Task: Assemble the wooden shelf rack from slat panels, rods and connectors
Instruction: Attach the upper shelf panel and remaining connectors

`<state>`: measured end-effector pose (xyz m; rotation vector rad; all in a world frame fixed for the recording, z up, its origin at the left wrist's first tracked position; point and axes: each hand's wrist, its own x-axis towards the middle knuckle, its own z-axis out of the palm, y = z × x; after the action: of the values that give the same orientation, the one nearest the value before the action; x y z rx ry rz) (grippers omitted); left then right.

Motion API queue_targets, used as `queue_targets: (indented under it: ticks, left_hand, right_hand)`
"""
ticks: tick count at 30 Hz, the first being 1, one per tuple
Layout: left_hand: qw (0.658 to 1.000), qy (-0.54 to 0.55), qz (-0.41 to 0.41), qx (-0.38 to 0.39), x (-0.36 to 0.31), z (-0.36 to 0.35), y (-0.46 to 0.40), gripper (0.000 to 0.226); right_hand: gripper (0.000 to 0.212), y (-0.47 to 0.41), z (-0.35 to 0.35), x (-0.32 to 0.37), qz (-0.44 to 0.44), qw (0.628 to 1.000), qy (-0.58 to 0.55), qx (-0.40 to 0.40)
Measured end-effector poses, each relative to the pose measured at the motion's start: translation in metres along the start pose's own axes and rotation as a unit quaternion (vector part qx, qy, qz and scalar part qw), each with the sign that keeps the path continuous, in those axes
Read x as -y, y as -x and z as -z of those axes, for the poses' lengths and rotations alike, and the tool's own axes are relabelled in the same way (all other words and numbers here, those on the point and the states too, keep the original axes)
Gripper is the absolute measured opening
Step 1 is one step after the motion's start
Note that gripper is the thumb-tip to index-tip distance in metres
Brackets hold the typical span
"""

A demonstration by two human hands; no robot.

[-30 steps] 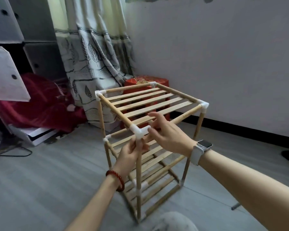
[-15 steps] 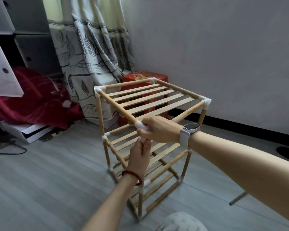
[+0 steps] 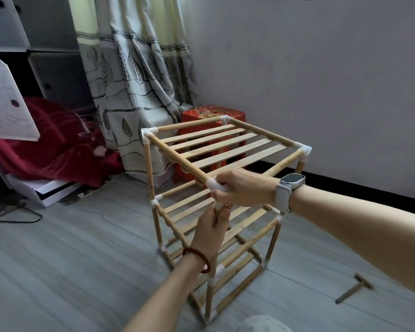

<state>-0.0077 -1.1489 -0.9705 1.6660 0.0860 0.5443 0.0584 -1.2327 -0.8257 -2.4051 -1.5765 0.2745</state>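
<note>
Two bare hands are held at the near top corner of the three-tier wooden slat shelf rack [image 3: 216, 200], which stands upright on the grey plank floor [image 3: 70, 259]. The right hand [image 3: 246, 188], reaching in from the right with a white smartwatch [image 3: 289, 188] at the wrist, is curled over the white plastic corner connector [image 3: 213, 185]. Just below, the left hand [image 3: 211, 232], raised from beneath, is wrapped by its fingers [image 3: 222, 213] around the near upright wooden rod [image 3: 211, 291].
</note>
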Motion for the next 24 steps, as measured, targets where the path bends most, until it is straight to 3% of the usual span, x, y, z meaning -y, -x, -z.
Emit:
queue_targets:
  ticks: [4, 7, 9, 11, 13, 16, 18, 20, 24]
  left_hand:
    - [1.000, 0.019, 0.001, 0.019, -0.009, 0.008, -0.004, 0.067]
    - [0.997, -0.027, 0.051, 0.058, -0.012, 0.013, 0.003, 0.080]
    - [0.997, -0.006, 0.067, 0.042, -0.015, 0.021, 0.007, 0.085]
    - [0.999, 0.029, 0.045, -0.002, -0.027, 0.028, 0.005, 0.087]
    - [0.998, 0.034, -0.006, -0.056, -0.049, 0.030, -0.001, 0.074]
    - [0.981, -0.112, -0.122, -0.105, -0.079, 0.025, -0.010, 0.054]
    - [0.956, -0.224, -0.174, -0.074, -0.090, 0.025, -0.017, 0.045]
    - [0.944, -0.281, -0.171, 0.007, -0.097, 0.030, -0.025, 0.041]
    - [0.921, -0.337, -0.162, 0.111, -0.102, 0.041, -0.035, 0.045]
  right_hand:
    - [0.026, 0.000, 0.036, 0.000, -0.037, 0.998, -0.039, -0.038]
    - [0.037, 0.004, 0.033, -0.005, -0.037, 0.999, -0.038, -0.006]
    - [0.046, 0.008, 0.023, -0.009, -0.033, 0.995, -0.088, -0.021]
    - [0.055, 0.012, 0.020, -0.014, -0.037, 0.986, -0.157, -0.043]
    - [0.057, 0.016, 0.017, -0.019, -0.030, 0.978, -0.199, -0.058]
    - [0.067, 0.025, 0.006, -0.027, -0.030, 0.975, -0.213, -0.063]
    - [0.076, 0.031, 0.003, -0.032, -0.031, 0.976, -0.206, -0.064]
    - [0.080, 0.035, 0.004, -0.039, -0.034, 0.971, -0.227, -0.066]
    - [0.061, 0.038, 0.001, -0.046, -0.014, 0.987, -0.145, -0.064]
